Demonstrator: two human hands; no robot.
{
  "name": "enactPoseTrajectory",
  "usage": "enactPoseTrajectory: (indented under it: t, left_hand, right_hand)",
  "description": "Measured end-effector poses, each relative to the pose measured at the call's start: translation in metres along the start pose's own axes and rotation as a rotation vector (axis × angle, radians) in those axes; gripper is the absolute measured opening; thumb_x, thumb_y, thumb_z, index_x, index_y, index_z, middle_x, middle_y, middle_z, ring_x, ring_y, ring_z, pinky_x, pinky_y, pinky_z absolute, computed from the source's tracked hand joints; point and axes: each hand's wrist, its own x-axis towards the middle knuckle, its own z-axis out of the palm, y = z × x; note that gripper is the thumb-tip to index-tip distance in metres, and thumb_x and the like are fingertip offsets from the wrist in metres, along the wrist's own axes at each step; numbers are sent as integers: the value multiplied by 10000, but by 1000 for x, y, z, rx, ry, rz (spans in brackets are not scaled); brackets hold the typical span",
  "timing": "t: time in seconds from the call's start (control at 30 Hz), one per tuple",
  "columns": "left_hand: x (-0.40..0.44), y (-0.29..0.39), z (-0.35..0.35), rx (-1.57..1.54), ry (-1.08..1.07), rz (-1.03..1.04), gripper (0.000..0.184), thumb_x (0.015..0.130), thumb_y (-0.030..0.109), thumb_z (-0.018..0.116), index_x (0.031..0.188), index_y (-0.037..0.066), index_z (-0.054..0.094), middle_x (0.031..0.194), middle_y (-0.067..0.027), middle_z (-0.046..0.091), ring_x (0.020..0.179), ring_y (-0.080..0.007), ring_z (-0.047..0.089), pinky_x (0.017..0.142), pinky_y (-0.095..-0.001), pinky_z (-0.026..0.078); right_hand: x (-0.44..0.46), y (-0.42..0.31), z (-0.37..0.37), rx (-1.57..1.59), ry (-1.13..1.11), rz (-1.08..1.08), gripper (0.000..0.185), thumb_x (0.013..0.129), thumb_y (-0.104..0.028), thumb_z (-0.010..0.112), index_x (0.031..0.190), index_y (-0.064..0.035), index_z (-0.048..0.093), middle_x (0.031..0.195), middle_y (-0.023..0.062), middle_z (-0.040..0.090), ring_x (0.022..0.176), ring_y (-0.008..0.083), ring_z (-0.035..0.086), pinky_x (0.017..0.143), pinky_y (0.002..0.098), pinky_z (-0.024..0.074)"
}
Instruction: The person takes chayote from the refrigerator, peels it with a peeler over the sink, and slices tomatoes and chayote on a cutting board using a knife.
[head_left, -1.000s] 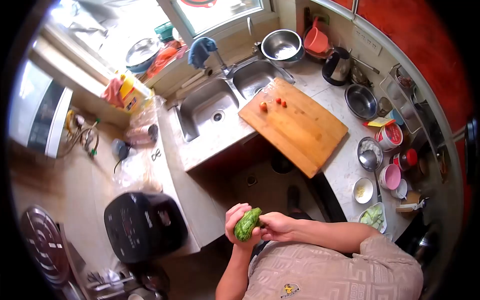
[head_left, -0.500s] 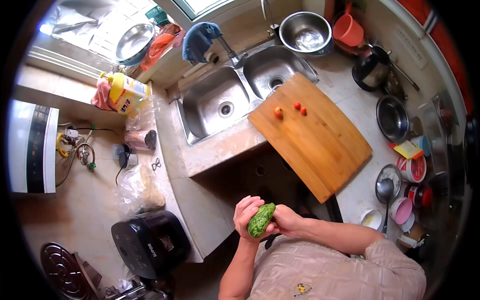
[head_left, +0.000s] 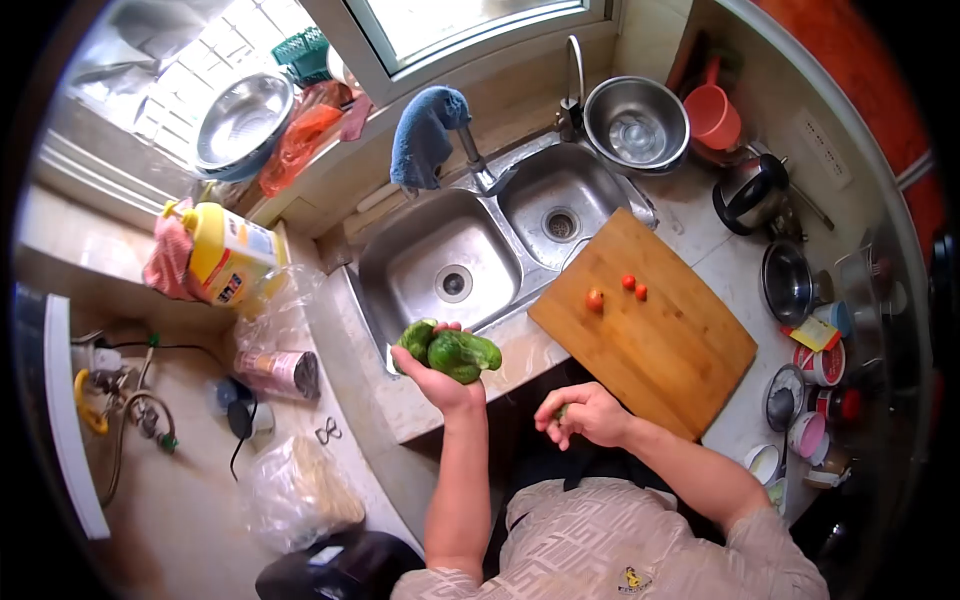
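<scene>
My left hand (head_left: 440, 388) is palm up at the front edge of the left sink basin (head_left: 440, 265), with green vegetables (head_left: 462, 354) resting in it, their skins glossy and dark. To its right, over the gap below the counter, my right hand (head_left: 585, 415) has its fingers curled round a small green piece (head_left: 561, 411), mostly hidden by them. Beyond my right hand lies a wooden cutting board (head_left: 650, 340), set at a slant over the counter's edge. Three small red items (head_left: 595, 300) sit near its upper left part.
A blue cloth (head_left: 425, 135) hangs on the faucet. Steel bowl (head_left: 637, 122) and kettle (head_left: 752, 194) stand at the back right. Bowls and jars line the right side. On the left are a yellow jug (head_left: 232, 255), scissors (head_left: 328, 431), a plastic bag (head_left: 300, 490) and a black appliance (head_left: 340, 568).
My hands have parted. The left has moved forward and left to the sink edge with the green vegetables, now seen as more than one; the right has stayed nearer my body. The view has shifted.
</scene>
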Motion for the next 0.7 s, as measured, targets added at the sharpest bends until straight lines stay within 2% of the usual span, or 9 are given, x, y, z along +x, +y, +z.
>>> enactPoseTrajectory:
  t: [0.07,0.13,0.3,0.4,0.47,0.53,0.6,0.63,0.7]
  left_hand:
    - [25,1,0,17,-7,-88,647,965,670,380,960,56,585,894,-81,612,893,-247,587,907,-435,472]
    - [43,-1,1,13,-4,-154,620,965,654,393,975,64,584,911,-86,609,901,-256,587,907,-447,473]
    - [59,-7,-11,33,7,-283,586,959,640,419,1009,80,584,931,-84,613,909,-267,589,900,-464,480]
    - [58,-2,-18,75,13,-292,579,963,632,413,1017,82,588,936,-84,616,912,-270,591,893,-461,481]
    - [54,0,-21,99,1,-276,579,965,631,410,1016,83,592,939,-84,617,913,-272,591,890,-460,481]
    - [47,1,-28,141,-5,-243,594,969,628,398,1006,70,598,940,-91,618,911,-272,592,887,-461,482]
    - [39,3,-30,152,-35,-238,602,974,624,388,998,61,601,940,-96,619,910,-272,593,890,-465,482]
    - [31,4,-24,132,46,-239,611,981,614,373,992,47,601,940,-103,620,908,-269,591,907,-470,478]
    - [23,3,-31,113,-6,-214,609,981,610,374,994,46,602,947,-102,621,909,-268,590,921,-471,473]
  right_hand:
    - [13,29,-12,88,-28,-82,286,849,54,399,997,62,644,881,138,644,692,152,622,601,290,549]
    - [22,54,-14,224,4,-15,242,854,33,429,968,58,641,876,137,643,692,172,620,646,330,550]
    - [31,162,-48,378,737,282,121,916,-62,519,913,-8,628,830,102,627,700,188,606,637,332,543]
    - [37,210,-91,438,850,198,96,908,-77,533,907,-22,612,794,103,624,682,196,605,622,343,538]
    - [53,248,-145,574,835,135,217,951,-184,533,1073,-21,609,995,133,636,850,227,635,736,394,558]
    - [65,252,-170,728,1162,108,423,995,-302,502,1338,-55,486,1337,167,513,1174,275,555,940,482,494]
    - [56,274,-195,700,1250,165,560,1016,-369,470,1487,-109,316,1542,147,294,1389,293,366,1055,548,388]
    - [44,277,-194,606,1179,276,530,1012,-344,480,1444,-56,374,1511,187,366,1363,300,428,1031,512,430]
    - [21,279,-183,531,994,273,490,1009,-312,490,1391,-14,420,1401,205,480,1276,303,517,994,476,469]
